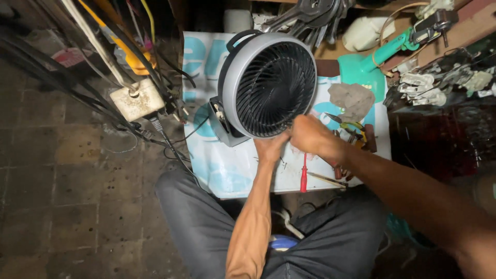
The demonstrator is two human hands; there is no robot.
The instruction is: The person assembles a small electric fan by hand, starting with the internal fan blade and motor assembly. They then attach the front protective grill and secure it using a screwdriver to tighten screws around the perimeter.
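A round grey table fan [268, 82] with a black grille lies face-up on a white-and-blue sheet [227, 170], the left hand [272, 147] and right hand [310, 137] closed against its lower rim; it looks light, rigid plastic, best gripped by the rim.

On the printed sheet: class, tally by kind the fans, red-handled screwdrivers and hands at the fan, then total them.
Round grey fan: 1
Red-handled screwdriver: 1
Hands at the fan's lower rim: 2, the left hand and right hand
Total: 4

Dim, worn stone-tile floor [72, 170], cluttered wooden bench [465, 26]
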